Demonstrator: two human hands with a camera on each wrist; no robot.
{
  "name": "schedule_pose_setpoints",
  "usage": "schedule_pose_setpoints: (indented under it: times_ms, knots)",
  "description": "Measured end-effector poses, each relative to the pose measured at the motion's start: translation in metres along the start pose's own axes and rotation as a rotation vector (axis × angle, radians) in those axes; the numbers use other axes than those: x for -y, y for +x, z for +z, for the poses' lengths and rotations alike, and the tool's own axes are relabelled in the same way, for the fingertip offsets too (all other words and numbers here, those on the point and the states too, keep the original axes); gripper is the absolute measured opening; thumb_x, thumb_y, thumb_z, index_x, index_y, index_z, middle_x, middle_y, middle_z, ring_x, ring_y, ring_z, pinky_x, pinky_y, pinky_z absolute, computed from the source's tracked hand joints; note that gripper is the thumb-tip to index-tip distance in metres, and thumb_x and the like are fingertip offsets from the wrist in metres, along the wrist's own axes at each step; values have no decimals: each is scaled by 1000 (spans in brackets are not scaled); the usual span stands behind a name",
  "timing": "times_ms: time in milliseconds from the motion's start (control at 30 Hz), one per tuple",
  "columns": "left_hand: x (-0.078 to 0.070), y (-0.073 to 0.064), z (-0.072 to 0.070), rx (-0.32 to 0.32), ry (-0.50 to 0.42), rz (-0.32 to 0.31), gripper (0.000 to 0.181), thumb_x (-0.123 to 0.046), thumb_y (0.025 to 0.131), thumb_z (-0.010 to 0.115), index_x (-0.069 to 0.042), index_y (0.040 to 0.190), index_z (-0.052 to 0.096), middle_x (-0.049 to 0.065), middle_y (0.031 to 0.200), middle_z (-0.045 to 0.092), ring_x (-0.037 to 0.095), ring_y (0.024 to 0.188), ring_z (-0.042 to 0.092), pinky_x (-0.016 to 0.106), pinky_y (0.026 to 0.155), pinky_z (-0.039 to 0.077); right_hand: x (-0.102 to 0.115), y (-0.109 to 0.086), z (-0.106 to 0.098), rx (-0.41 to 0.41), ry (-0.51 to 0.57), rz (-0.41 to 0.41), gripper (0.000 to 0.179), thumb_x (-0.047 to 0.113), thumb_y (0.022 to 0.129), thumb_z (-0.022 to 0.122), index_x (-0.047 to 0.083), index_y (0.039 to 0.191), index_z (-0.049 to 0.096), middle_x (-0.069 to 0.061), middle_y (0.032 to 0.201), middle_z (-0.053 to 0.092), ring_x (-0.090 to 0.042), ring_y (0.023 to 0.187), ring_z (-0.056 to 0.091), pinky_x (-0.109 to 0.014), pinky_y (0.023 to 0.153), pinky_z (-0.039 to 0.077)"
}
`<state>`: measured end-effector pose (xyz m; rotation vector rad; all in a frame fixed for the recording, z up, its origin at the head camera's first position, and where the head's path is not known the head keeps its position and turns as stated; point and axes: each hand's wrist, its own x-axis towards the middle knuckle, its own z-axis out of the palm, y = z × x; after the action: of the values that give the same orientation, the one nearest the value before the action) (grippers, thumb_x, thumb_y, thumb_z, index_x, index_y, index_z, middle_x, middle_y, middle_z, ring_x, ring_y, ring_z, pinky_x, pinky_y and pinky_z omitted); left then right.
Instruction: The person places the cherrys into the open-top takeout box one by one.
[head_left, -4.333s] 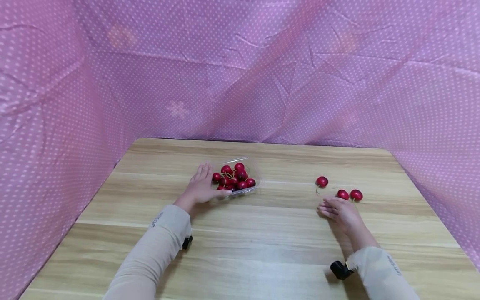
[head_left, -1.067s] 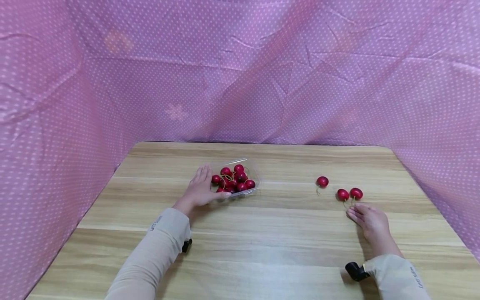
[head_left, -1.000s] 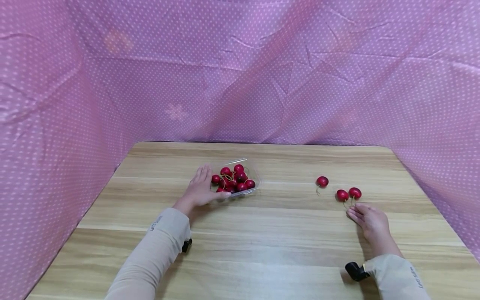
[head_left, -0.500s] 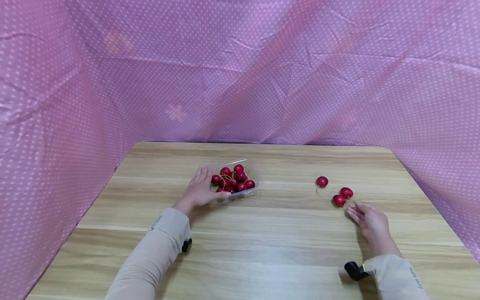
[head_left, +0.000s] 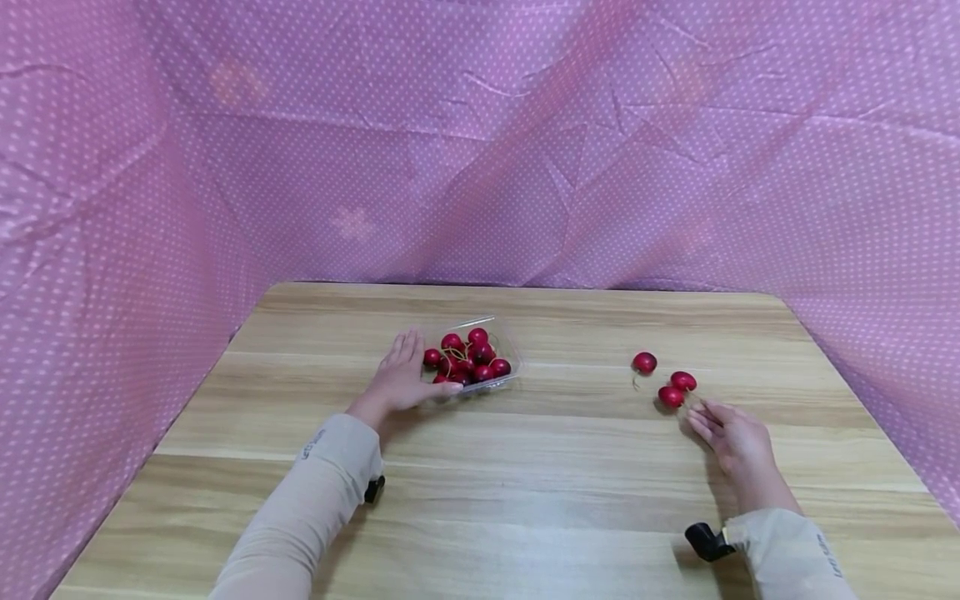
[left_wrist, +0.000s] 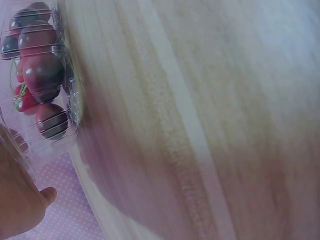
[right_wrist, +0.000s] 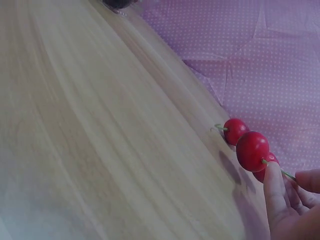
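My left hand [head_left: 401, 379] rests with straight fingers along the left side of a clear plastic container [head_left: 512, 340], its thumb at the front edge. Several dark red cherries [head_left: 483, 373] with green stems lie inside; in the left wrist view the container wall [left_wrist: 75, 100] shows close beside the hand. On the right, my right hand [head_left: 738, 450] pinches the stems of two red cherries [head_left: 671, 397] between thumb and fingers. Their round bodies hang out ahead of the fingertips, with shadows on the wood below. A single loose cherry [head_left: 643, 362] lies just beyond them, its stem toward me.
Everything stands on a light wooden table [head_left: 555, 500] with rounded far corners. Pink dotted cloth [head_left: 465, 167] hangs behind it and along both sides. A black wrist camera [head_left: 707, 542] sits under the right sleeve, close over the tabletop.
The right hand has moved from beside the cherries to their stems, pinched two and swung them leftward, nearer the loose cherry. My left hand and the container have stayed in place.
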<state>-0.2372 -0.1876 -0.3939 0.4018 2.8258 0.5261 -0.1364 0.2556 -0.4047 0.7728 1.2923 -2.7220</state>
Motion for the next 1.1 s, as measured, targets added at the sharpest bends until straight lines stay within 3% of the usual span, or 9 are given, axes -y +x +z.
schedule_pose_setpoints:
  times_ms: [167,567,733,1100]
  knots:
    - [-1,0,2,-13,7,-6,118,-82,59,35,-2,137,-2,8,142,-15,26,128,-12,43,102,1,-1,-3,5,23,-12,-10,21,3,87,47,4,75,65,-10,74,63,-18,74,62,-28,74,48]
    - [-3,-1,2,-7,24,-10,118,-82,59,35,-2,137,-2,9,141,-15,27,128,-12,42,102,1,-6,-5,22,162,21,-13,29,-1,90,39,1,76,64,-12,75,64,-20,74,62,-28,74,48]
    - [-1,1,2,-6,26,-8,119,-83,58,34,-1,137,-1,10,141,-15,27,128,-13,41,102,0,-11,-6,31,174,17,-11,27,0,89,41,1,77,65,-12,76,64,-20,75,62,-29,76,47]
    - [3,5,3,-12,38,1,118,-82,59,34,0,137,-1,12,142,-11,27,128,-11,42,103,2,-22,-3,54,259,44,-65,28,-1,90,39,0,78,65,-12,76,64,-21,77,62,-27,75,48]
